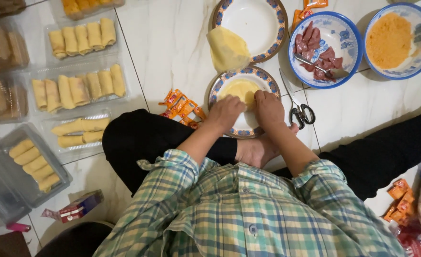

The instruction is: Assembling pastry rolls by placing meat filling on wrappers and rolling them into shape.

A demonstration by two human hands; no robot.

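Both my hands rest on a thin yellow wrapper lying in a patterned plate in front of my crossed legs. My left hand presses its near left edge with bent fingers. My right hand pinches the near right edge. Just beyond, another yellow wrapper hangs over the rim of a second patterned plate. To the right, a blue bowl holds red meat strips and a spoon.
A blue bowl of orange crumbs stands far right. Scissors lie beside the near plate. Orange sachets lie left of it. Clear trays of yellow rolls fill the left floor. More packets lie at right.
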